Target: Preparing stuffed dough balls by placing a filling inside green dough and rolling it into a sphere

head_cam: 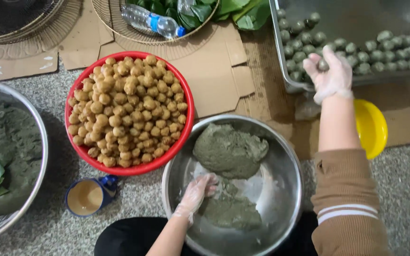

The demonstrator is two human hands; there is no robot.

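1. Dough ball (323, 65), round with no long axis, is pinched in the right hand (329, 76), upper right, over the steel tray (288, 84).
2. Green dough (228, 150) in the steel bowl (288, 189), lower centre, is pressed by the left hand (196, 192), fingers spread.
3. Tray and bowl are cut off by frame edges.

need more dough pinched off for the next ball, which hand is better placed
Left. The left hand already rests on the green dough in the steel bowl; the right hand holds a ball over the tray.

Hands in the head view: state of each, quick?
Left hand: gloved, fingers spread open, resting on green dough in the steel bowl.
Right hand: gloved, loosely closed around a green ball.
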